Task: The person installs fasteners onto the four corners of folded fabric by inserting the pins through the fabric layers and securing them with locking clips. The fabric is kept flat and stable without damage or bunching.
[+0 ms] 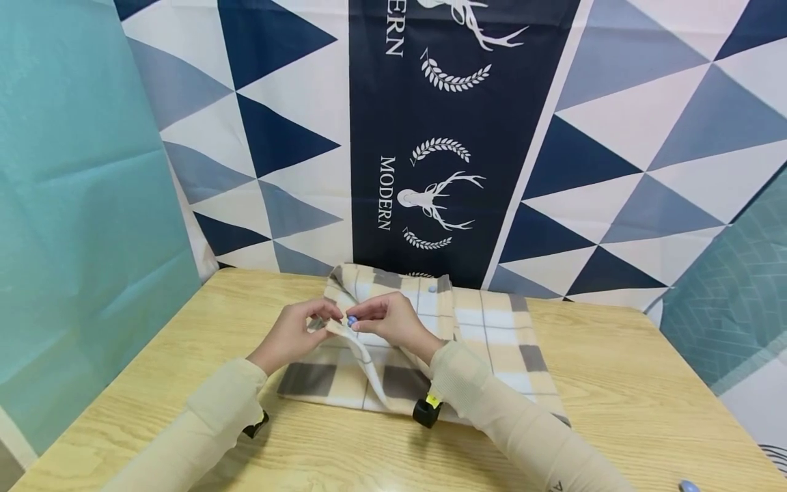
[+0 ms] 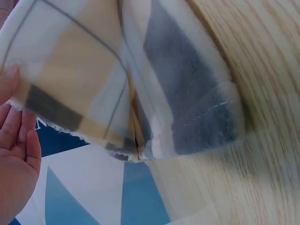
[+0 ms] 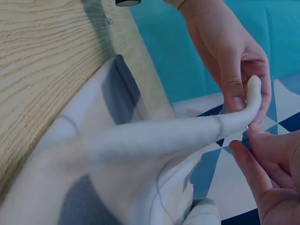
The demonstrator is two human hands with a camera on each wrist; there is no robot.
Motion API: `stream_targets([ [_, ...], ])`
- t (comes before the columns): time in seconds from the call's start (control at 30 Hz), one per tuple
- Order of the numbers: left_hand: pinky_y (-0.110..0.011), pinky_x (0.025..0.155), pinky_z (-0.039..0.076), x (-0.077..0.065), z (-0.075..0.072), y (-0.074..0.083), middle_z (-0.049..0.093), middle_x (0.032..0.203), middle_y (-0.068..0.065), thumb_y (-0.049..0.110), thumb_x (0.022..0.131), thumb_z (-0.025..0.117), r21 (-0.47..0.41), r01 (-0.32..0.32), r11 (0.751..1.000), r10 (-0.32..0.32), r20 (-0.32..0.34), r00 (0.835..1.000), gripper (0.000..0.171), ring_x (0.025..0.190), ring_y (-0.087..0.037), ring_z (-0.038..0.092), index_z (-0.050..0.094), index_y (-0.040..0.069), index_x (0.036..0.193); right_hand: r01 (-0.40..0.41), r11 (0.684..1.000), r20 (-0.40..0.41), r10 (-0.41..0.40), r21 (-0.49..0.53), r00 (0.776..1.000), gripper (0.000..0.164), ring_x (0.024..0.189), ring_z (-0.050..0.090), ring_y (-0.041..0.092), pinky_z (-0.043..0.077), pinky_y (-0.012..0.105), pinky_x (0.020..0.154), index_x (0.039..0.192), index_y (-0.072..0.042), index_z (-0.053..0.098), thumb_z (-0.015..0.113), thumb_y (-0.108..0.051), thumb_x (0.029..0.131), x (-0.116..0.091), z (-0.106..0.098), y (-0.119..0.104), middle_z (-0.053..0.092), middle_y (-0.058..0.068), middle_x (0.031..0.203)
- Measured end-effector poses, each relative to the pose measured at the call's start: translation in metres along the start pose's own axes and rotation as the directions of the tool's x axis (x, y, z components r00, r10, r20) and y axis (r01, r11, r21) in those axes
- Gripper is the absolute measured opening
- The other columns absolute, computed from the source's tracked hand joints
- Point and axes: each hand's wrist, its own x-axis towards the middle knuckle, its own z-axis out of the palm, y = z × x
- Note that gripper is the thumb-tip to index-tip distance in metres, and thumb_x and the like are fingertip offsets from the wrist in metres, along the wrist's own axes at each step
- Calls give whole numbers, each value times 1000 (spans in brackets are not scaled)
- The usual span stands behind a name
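Observation:
A plaid fleece cloth (image 1: 492, 335) in cream, white and grey lies folded on the table. My left hand (image 1: 292, 336) pinches a raised edge of it between thumb and fingers, and that edge (image 3: 187, 131) stretches as a thick pale fold in the right wrist view. Close to the same edge, my right hand (image 1: 396, 321) pinches a small blue pin-like piece (image 1: 352, 320) between thumb and forefinger. A thin tip seems to point from the blue piece (image 3: 245, 138) toward the cloth. Its exact kind is mostly hidden by the fingers.
Another small blue piece (image 1: 432, 290) sits on the far part of the cloth. A further blue object (image 1: 688, 486) lies at the near right table edge. The wooden table (image 1: 615, 383) meets a patterned curtain (image 1: 295, 137) behind, with a teal sheet (image 1: 86, 205) at left.

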Motion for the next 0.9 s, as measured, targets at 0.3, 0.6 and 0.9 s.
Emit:
stream_targets([
  [0.3, -25, 73, 47, 1, 4, 2, 69, 81, 0, 6, 79, 76, 19, -20, 1000, 21, -34, 999, 11, 78, -17, 59, 72, 11, 88, -66, 998, -53, 66, 6, 996, 29, 87, 74, 19, 58, 23, 76, 109, 0, 72, 73, -17, 85, -14, -5, 1, 74, 16, 102],
  [0.6, -31, 80, 49, -1, 1, 5, 72, 90, -1, 13, 81, 76, 10, 12, 1000, -12, -33, 999, 17, 85, -14, 63, 71, 11, 96, -109, 993, -37, 111, 44, 993, 21, 70, 71, 13, 58, 24, 65, 94, 3, 73, 79, -8, 77, -27, 1, -5, 75, 18, 85],
  [0.9, -49, 93, 50, -6, -7, -6, 69, 117, -11, 16, 83, 75, 146, 28, 989, -51, 160, 986, 39, 108, -29, 63, 64, 4, 118, -140, 990, -17, 139, -34, 990, 14, 68, 73, 18, 60, 32, 67, 89, -1, 75, 76, -12, 80, -24, 6, -3, 75, 15, 81],
])
